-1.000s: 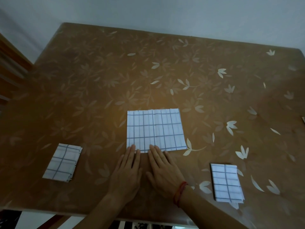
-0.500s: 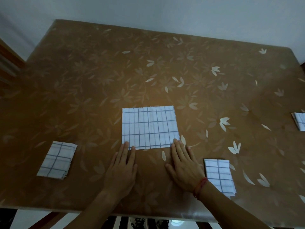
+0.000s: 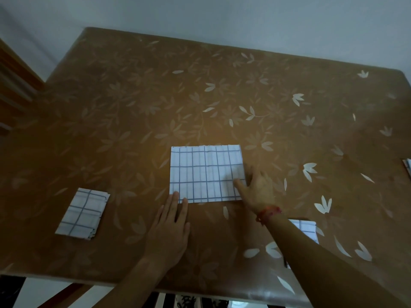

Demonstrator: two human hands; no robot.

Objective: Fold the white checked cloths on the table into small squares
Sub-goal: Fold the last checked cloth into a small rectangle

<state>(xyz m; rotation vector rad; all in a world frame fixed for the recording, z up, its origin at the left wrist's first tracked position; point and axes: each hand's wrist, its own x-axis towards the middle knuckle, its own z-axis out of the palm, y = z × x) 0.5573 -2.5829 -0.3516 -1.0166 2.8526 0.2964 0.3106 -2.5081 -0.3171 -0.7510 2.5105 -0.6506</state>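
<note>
The half-folded checked cloth (image 3: 204, 174) lies mid-tabletop, toward the near edge. The left hand (image 3: 171, 227) is flat, fingertips pinning its near-left corner. The right hand (image 3: 258, 187) sits at its right edge, grip unclear. Next, I'd guess, that edge goes over leftward, edges matched.

The person is wearing a thin red thread bracelet (image 3: 268, 213) round the wrist of the right hand (image 3: 258, 187), on the right of the scene, while the left hand (image 3: 171, 230) beside it and both forearms (image 3: 311, 252), running to the near edge, are showing bare.
</note>
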